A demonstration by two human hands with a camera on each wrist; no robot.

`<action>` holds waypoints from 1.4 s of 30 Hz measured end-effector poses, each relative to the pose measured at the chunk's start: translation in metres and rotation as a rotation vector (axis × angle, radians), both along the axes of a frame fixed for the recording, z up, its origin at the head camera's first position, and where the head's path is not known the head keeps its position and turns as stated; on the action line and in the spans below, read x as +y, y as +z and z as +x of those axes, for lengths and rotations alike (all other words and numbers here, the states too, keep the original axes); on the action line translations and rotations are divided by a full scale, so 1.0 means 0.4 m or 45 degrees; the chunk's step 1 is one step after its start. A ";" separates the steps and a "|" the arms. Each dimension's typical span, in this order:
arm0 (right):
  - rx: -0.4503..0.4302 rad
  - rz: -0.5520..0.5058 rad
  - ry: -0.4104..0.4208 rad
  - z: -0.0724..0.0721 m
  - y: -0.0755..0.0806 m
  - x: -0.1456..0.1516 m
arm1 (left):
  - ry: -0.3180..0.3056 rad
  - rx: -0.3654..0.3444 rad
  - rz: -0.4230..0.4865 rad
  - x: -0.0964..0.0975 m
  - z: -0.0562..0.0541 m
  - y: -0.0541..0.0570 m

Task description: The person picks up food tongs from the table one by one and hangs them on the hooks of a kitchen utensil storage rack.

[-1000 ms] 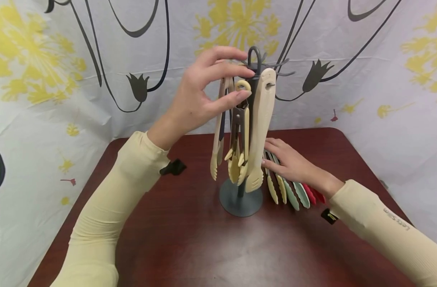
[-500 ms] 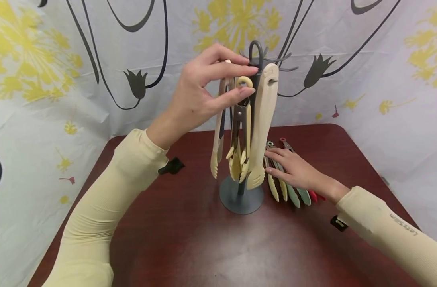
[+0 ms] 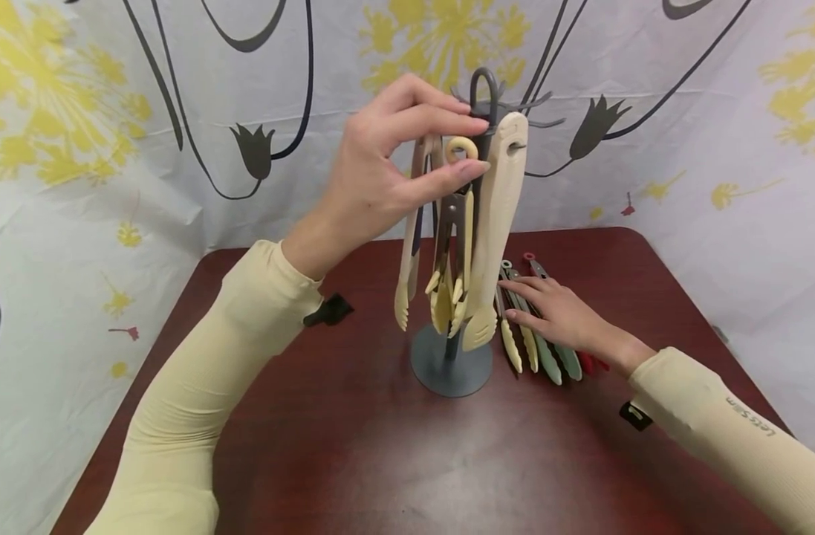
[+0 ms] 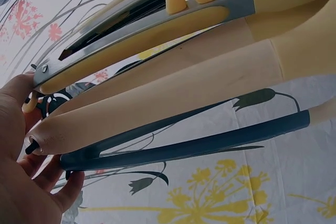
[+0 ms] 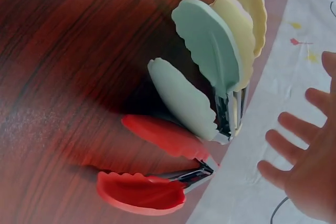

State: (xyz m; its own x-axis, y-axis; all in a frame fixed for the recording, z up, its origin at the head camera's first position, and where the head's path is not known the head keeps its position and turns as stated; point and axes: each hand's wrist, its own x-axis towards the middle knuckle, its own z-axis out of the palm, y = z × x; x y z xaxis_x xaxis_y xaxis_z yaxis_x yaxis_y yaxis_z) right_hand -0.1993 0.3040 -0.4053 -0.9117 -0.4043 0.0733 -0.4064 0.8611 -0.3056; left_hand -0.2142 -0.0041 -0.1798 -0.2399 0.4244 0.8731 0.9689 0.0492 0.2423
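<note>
A dark metal utensil stand [image 3: 450,375] holds several hanging tongs. My left hand [image 3: 380,160] grips its top, fingertips at the hub, thumb right at the ring of small yellow-tipped tongs [image 3: 452,230]. Large beige tongs [image 3: 503,189] hang on the right side; another beige pair [image 3: 406,267] hangs on the left. Dark blue-handled tongs [image 4: 231,136] show in the left wrist view. My right hand [image 3: 567,316], fingers spread, is over tongs lying on the table: yellow-tipped tongs [image 5: 257,9], green-tipped tongs [image 5: 207,45] and red-tipped tongs [image 5: 142,195].
The stand has bare hooks [image 3: 547,122] on its right and a loop [image 3: 484,78] on top. Under everything is a dark red wooden table [image 3: 313,461], its back edge near a white curtain [image 3: 354,59] with yellow and black flower prints.
My right hand has drawn slightly back to the right, baring the rings of the lying tongs. My left hand keeps its place at the stand's top. The camera view has shifted a little.
</note>
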 end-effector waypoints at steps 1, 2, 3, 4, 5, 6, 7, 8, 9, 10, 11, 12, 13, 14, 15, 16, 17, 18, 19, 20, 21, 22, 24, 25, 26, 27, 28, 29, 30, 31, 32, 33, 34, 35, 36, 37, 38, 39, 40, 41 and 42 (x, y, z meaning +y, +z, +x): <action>-0.005 0.010 -0.004 0.001 0.000 0.000 | 0.002 -0.005 0.000 0.001 0.001 0.000; -0.006 0.022 -0.008 0.003 -0.001 0.000 | 0.004 -0.010 -0.001 0.001 0.002 0.001; -0.003 0.033 -0.011 0.004 -0.002 -0.001 | 0.007 -0.012 -0.002 0.002 0.002 0.001; -0.001 0.040 -0.015 0.005 -0.003 -0.003 | 0.009 -0.014 -0.004 0.002 0.003 0.002; 0.000 0.043 -0.021 0.006 -0.004 -0.005 | 0.009 -0.017 -0.005 0.002 0.003 0.002; -0.003 0.040 -0.032 0.007 -0.006 -0.008 | 0.009 -0.019 -0.007 0.002 0.004 0.002; -0.005 0.034 -0.045 0.008 -0.007 -0.012 | 0.010 -0.021 -0.007 0.001 0.004 0.002; -0.012 0.022 -0.062 0.008 -0.010 -0.016 | 0.011 -0.023 -0.007 0.001 0.004 0.002; -0.017 0.011 -0.080 0.006 -0.013 -0.021 | 0.012 -0.024 -0.006 0.001 0.004 0.002; -0.020 -0.002 -0.098 0.005 -0.016 -0.027 | 0.012 -0.026 -0.004 0.001 0.004 0.002; -0.019 -0.008 -0.120 0.003 -0.019 -0.033 | 0.010 -0.030 -0.002 0.001 0.003 0.002; -0.012 -0.010 -0.142 0.001 -0.023 -0.039 | 0.009 -0.033 0.000 0.001 0.003 0.001; 0.003 -0.014 -0.166 -0.001 -0.027 -0.046 | 0.009 -0.037 0.002 0.001 0.003 0.001; 0.023 -0.012 -0.188 -0.003 -0.031 -0.052 | 0.009 -0.039 0.003 0.001 0.003 0.001; 0.047 -0.006 -0.208 -0.006 -0.036 -0.058 | 0.009 -0.042 0.002 0.001 0.004 0.001; 0.074 0.001 -0.224 -0.008 -0.040 -0.064 | 0.008 -0.045 0.002 0.001 0.004 0.000; 0.094 0.009 -0.244 -0.010 -0.045 -0.070 | 0.008 -0.048 0.003 0.001 0.004 0.000; 0.110 0.015 -0.261 -0.012 -0.049 -0.075 | 0.012 -0.057 0.000 0.000 0.005 0.000; 0.126 0.017 -0.274 -0.012 -0.052 -0.081 | 0.013 -0.058 0.001 0.000 0.005 0.001; 0.136 0.020 -0.283 -0.014 -0.056 -0.085 | 0.013 -0.057 0.002 0.000 0.005 0.001; 0.145 0.025 -0.293 -0.014 -0.059 -0.090 | 0.013 -0.057 0.002 0.000 0.004 0.001; 0.155 0.030 -0.300 -0.015 -0.060 -0.094 | 0.014 -0.053 0.002 0.000 0.004 0.001; 0.168 0.030 -0.311 -0.016 -0.061 -0.101 | 0.015 -0.038 0.003 0.001 0.003 0.000; 0.172 0.034 -0.318 -0.018 -0.060 -0.104 | 0.015 -0.020 0.003 0.001 0.001 -0.001; 0.172 0.038 -0.328 -0.019 -0.060 -0.106 | 0.014 -0.010 0.004 0.002 0.000 -0.002; 0.178 0.048 -0.337 -0.022 -0.059 -0.109 | 0.015 -0.003 0.003 0.002 0.000 -0.002; 0.179 0.054 -0.347 -0.025 -0.059 -0.110 | 0.013 0.000 0.003 0.003 0.000 -0.002; 0.178 0.060 -0.358 -0.027 -0.058 -0.111 | 0.012 0.000 0.003 0.003 0.000 -0.002; 0.173 0.064 -0.371 -0.031 -0.059 -0.111 | 0.012 -0.001 -0.001 0.003 0.000 -0.002; 0.175 0.073 -0.382 -0.035 -0.061 -0.111 | 0.013 -0.001 -0.003 0.003 0.000 -0.002; 0.179 0.079 -0.390 -0.038 -0.062 -0.111 | 0.012 -0.008 -0.001 0.003 0.000 -0.002; 0.183 0.086 -0.395 -0.042 -0.063 -0.111 | 0.013 -0.011 -0.002 0.003 0.001 -0.001; 0.180 0.092 -0.399 -0.045 -0.064 -0.111 | 0.013 -0.013 -0.001 0.003 0.001 -0.001; 0.177 0.097 -0.402 -0.049 -0.065 -0.111 | 0.012 -0.015 -0.001 0.003 0.000 -0.001; 0.170 0.101 -0.403 -0.052 -0.065 -0.111 | 0.012 -0.019 -0.001 0.002 0.001 -0.001; 0.161 0.108 -0.404 -0.056 -0.066 -0.111 | 0.010 -0.024 0.001 0.002 0.001 -0.001; 0.149 0.112 -0.403 -0.059 -0.065 -0.111 | 0.008 -0.029 0.002 0.002 0.001 -0.001; 0.135 0.115 -0.404 -0.062 -0.065 -0.111 | 0.008 -0.030 0.002 0.002 0.001 -0.001; 0.118 0.120 -0.407 -0.066 -0.065 -0.110 | 0.007 -0.035 0.001 0.002 0.002 -0.001; 0.104 0.124 -0.412 -0.068 -0.064 -0.110 | 0.006 -0.039 0.002 0.002 0.002 -0.001; 0.091 0.130 -0.417 -0.072 -0.064 -0.110 | 0.006 -0.039 0.002 0.001 0.002 0.000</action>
